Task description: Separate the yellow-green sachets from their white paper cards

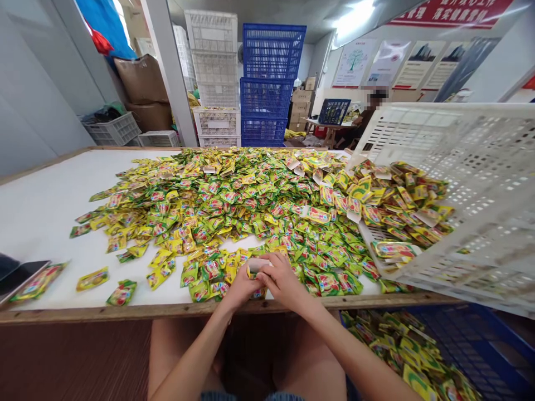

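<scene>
Close to the table's front edge, my left hand (243, 288) and my right hand (285, 280) meet around a small white-and-yellow card (259, 264). Its plain white face points up, and a yellow edge shows at its left end. The fingers of both hands are closed on it and cover much of it; whether it is folded into a box I cannot tell. Around and beyond my hands spreads a large heap of small green and yellow packets (225, 195). Some pieces in the heap show white card parts.
At the right, a tipped white plastic crate (480, 223) opens onto the table (37, 195), with packets in its mouth. Below it, a blue crate (468, 340) holds more packets. A phone (25, 278) lies at the left edge. Stacked crates (267, 100) and a seated person (363, 120) are behind.
</scene>
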Demonstrator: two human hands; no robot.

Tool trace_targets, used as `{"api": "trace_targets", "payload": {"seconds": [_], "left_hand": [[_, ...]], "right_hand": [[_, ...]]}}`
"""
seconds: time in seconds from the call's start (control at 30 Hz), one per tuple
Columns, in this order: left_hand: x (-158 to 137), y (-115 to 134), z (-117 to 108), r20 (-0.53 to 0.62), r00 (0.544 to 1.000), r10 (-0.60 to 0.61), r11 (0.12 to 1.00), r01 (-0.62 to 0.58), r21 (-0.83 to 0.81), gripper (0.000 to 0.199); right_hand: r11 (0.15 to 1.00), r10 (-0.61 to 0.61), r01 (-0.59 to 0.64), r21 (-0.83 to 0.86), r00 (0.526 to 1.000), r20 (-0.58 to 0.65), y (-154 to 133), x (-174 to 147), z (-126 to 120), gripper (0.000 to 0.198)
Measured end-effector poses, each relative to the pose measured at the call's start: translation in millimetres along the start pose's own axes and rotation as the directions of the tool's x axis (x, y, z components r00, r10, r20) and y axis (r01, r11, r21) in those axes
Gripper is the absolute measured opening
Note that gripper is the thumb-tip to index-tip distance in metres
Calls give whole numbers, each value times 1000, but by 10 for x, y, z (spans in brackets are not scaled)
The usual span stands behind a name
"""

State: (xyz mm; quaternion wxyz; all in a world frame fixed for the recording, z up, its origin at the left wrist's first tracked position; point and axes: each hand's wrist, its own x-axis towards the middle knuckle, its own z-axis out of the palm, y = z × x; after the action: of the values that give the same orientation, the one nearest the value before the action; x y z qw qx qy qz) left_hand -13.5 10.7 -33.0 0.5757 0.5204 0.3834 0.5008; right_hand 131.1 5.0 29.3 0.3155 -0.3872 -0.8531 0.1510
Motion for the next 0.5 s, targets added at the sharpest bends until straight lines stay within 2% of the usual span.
{"api": "trace_targets", "payload": {"seconds": [0.1, 0.2, 0.3, 0.33, 0.4, 0.43, 0.5], "left_hand": [[-16, 18, 25, -24, 1000, 6, 1000, -5, 28, 38], [-69, 78, 72, -80, 995, 65, 998, -63, 31, 46], [-122, 117, 106, -145, 978, 152, 988, -156, -15, 48], [-131, 118, 109, -155, 974, 167, 985, -172, -22, 45], [-132, 106, 104, -139, 978, 158, 987, -162, -14, 36], [-127, 98, 98, -124, 982, 145, 989, -147, -5, 33], [-112, 84, 85, -109, 985, 130, 991, -128, 23, 31]], "right_hand": [[1000, 20, -20, -7, 1000, 5, 44, -40, 112, 18], [996, 83, -81, 45, 996, -24, 104, -42, 197, 20], [971, 193, -164, 175, 967, -165, 42, -63, 164, 14], [954, 241, -182, 238, 937, -252, -28, -88, 114, 15], [902, 351, -179, 393, 834, -425, -228, -172, -42, 25], [870, 396, -150, 469, 779, -486, -341, -230, -136, 27], [838, 395, -23, 546, 715, -577, -531, -351, -312, 26]]}}
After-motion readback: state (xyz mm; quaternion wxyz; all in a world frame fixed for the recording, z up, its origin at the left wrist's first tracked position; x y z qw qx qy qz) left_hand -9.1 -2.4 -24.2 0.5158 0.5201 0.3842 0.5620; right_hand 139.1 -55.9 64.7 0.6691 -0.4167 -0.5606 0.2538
